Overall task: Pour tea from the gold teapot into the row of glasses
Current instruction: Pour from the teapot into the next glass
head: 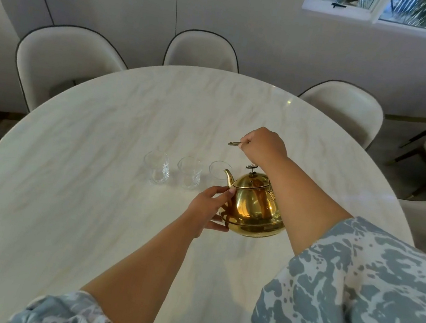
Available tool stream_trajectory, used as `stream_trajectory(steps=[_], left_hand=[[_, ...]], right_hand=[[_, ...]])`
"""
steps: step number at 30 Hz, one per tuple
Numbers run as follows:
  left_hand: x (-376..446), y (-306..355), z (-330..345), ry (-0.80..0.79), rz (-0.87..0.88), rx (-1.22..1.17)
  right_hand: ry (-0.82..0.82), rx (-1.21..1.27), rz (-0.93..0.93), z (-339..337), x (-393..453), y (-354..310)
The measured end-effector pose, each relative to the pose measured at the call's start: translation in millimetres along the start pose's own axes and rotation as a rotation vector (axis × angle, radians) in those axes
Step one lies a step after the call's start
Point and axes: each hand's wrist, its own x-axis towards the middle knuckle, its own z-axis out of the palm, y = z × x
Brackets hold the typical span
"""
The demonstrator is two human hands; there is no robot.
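- The gold teapot (pixel 252 206) stands upright on the marble counter (pixel 95 156), its base flat on the stone and its spout (pixel 228 177) turned toward the row of glasses. My guess is it was set that way so a simple tip forward would send the tea where it is wanted.
- Three clear glasses stand to the left of the pot in a line: the far-left glass (pixel 156 167), the middle glass (pixel 189 173) and the nearest glass (pixel 218 171), which sits just behind the spout tip. All three look empty, so no pouring seems to have begun.
- The right hand (pixel 263 145) is raised above and behind the pot, its grip closed around the swing handle (pixel 234 143). Only the handle's end pokes out past the knuckles; the rest is hidden by fist and forearm. That looks like the lifting hold.
- The left hand (pixel 208 208) rests against the pot's left flank with loosely spread fingers, touching rather than clasping. It probably steadies the body while the handle comes up.
- The lid knob (pixel 251 168) sits on top, so the lid is on.
- Next, I would expect a lift and a gentle tilt toward the nearest glass.
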Motion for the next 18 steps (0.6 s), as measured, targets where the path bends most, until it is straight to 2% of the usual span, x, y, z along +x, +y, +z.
stream_trajectory(steps=[18], left_hand=[[-4.8, 0.6, 7.0, -0.006, 0.026, 0.008]], right_hand=[[0.026, 0.006, 0.041, -1.8, 4.1, 4.9]])
